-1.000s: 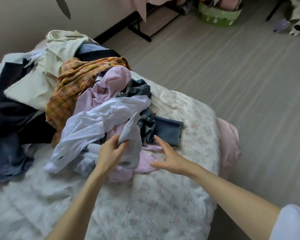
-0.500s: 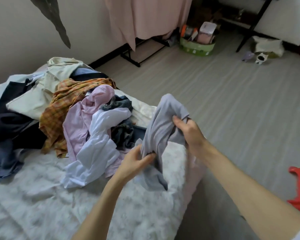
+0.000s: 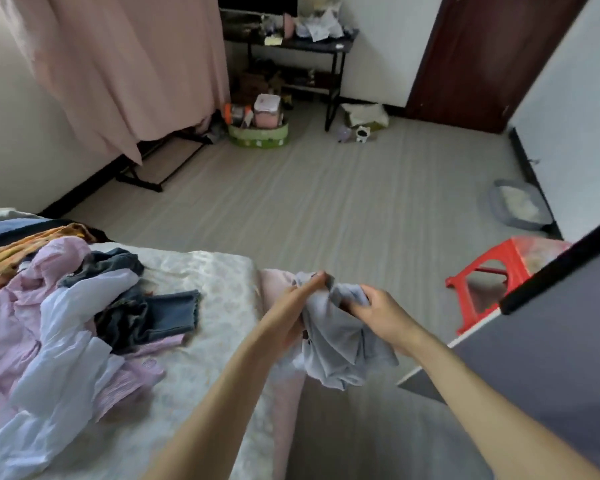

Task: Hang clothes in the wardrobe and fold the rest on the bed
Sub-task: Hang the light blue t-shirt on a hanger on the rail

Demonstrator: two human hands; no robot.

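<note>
**Grey garment lifted clear of the bed, ready for sorting**

From the head camera, we held a pale grey garment (image 3: 336,337) bunched between both hands, just past the near right edge of the bed (image 3: 222,271). Our left hand (image 3: 293,306) pinched its upper edge with fingers nearly straight; our right hand (image 3: 374,311) curled around a fold beside it. The cloth hung crumpled, its long axis running roughly downward from our hands, loose end pointing toward the floor (image 3: 326,202).

To do this step well, we judged we should find the shoulders or waistband, spread our hands apart and shake it flat before choosing hanger or fold. The clothes pile (image 3: 66,306) lay at the left.
</note>
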